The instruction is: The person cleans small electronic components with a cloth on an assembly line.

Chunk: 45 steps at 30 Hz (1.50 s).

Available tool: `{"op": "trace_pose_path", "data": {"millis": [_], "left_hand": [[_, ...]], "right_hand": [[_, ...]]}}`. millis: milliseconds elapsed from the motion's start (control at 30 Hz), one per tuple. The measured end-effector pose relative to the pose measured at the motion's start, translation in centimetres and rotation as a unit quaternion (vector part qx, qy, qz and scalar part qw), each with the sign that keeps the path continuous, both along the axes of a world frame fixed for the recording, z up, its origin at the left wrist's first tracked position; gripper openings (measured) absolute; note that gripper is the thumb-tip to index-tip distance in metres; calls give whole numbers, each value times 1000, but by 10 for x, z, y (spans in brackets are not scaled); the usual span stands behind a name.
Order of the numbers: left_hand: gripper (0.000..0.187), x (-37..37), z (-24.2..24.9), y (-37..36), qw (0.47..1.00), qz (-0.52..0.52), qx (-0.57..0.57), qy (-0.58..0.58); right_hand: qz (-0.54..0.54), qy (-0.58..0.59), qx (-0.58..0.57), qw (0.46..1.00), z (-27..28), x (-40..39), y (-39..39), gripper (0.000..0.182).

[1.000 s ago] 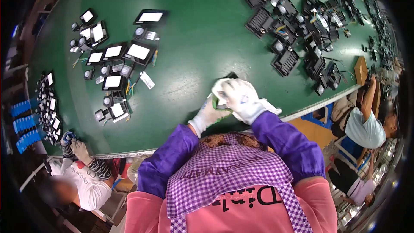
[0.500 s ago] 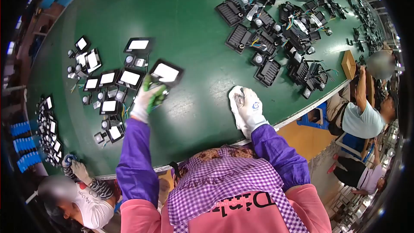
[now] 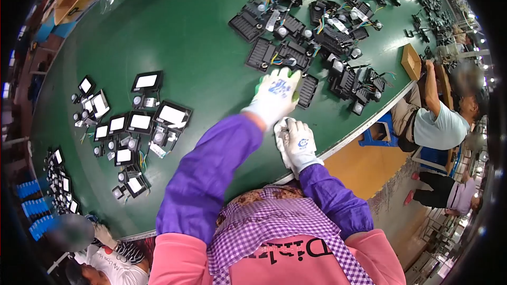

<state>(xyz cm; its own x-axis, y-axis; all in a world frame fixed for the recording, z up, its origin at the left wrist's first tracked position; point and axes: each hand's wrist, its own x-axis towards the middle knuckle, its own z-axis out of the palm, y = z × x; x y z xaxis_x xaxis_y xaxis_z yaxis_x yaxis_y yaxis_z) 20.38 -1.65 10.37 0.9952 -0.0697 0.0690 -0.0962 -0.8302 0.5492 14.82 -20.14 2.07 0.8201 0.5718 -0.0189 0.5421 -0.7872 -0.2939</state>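
Note:
Gloved in white and green, my left hand (image 3: pixel 275 95) reaches over the near edge of the right-hand pile, at a black finned lamp (image 3: pixel 306 91); its fingertips are partly hidden by the glove's back. My right hand (image 3: pixel 299 143), in a white glove, is closed on a white cloth (image 3: pixel 284 148) resting on the green table (image 3: pixel 211 47). To the left lies a group of lamps with white panels facing up, among them a larger lamp (image 3: pixel 172 115) at the group's right side.
Many finned lamps with wires (image 3: pixel 338 37) spread over the upper right. A cardboard box (image 3: pixel 411 62) stands at the right edge, near a seated person (image 3: pixel 438 126). Another person (image 3: pixel 113 264) sits at the lower left, beside more lamps (image 3: pixel 60 182).
My left hand has let go of a white-panelled lamp, now lying with the left group, and has moved right to the finned lamps. My right hand keeps the cloth. The whole view has shifted.

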Motion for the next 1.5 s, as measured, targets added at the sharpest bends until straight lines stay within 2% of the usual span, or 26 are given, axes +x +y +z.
{"op": "trace_pose_path", "data": {"millis": [33,67,133,200,267,333,400,467,500,533,600,667,700,800,933,967,1067,1167,1200,1333,1367,1433,1500], "left_hand": [[56,19,-5,-11,993,0,118,16],[48,34,-26,-17,979,4,204,10],[40,46,-39,-19,979,-7,171,107],[34,25,-63,-14,988,-39,146,27],[35,-5,-79,-10,992,-54,107,37],[45,-42,-57,-7,988,-56,68,127],[54,-74,-54,-1,980,-58,103,162],[48,-98,-53,-2,984,-47,102,138],[48,-107,-60,-3,986,-47,110,117],[47,-114,-64,-5,988,-47,117,94],[48,-124,-67,-9,991,-32,116,61],[49,-137,-78,-16,992,-11,126,26],[54,-144,-84,-20,988,-2,133,72],[58,-176,-97,-14,993,17,106,-59],[59,-220,-102,-4,991,20,126,-37],[59,-223,-104,-5,989,21,146,-28],[59,-213,-95,-3,991,-5,132,2],[57,-186,-67,3,975,-103,164,105],[57,-177,-62,3,966,-134,179,127],[48,-148,-45,-11,926,-186,219,244],[46,-146,-38,-12,935,-185,192,234],[44,-144,-1,-14,949,-184,135,216],[44,-142,2,-10,979,-128,-68,143]], "right_hand": [[-2,-4,8,1000,0,-1,-1,45],[-4,-6,17,1000,-1,-1,-1,46],[-14,-6,33,999,-5,0,-1,45],[-31,9,39,999,-4,1,0,42],[-61,49,69,995,-11,1,-10,37],[-96,104,89,986,0,-9,-22,36],[-93,37,131,986,4,-23,-41,36],[-163,29,139,976,4,-20,-44,34],[-163,-14,148,975,2,-10,-38,32],[-175,30,134,975,22,4,-23,26],[-154,65,37,985,26,27,1,24],[-98,36,-5,995,11,29,8,23],[-70,21,-27,997,7,28,10,22],[-44,2,-22,999,5,28,11,23],[-50,30,18,998,1,34,19,20],[-64,76,25,995,0,40,17,23],[-127,180,198,955,-29,53,-6,28],[-114,107,137,978,-9,60,-39,27],[-78,51,75,993,8,62,-46,27],[-31,37,-8,999,32,45,-59,31],[3,5,20,1000,10,46,-68,40],[-48,-34,47,997,11,38,-63,36],[-84,-93,79,989,7,31,-63,31]]}}
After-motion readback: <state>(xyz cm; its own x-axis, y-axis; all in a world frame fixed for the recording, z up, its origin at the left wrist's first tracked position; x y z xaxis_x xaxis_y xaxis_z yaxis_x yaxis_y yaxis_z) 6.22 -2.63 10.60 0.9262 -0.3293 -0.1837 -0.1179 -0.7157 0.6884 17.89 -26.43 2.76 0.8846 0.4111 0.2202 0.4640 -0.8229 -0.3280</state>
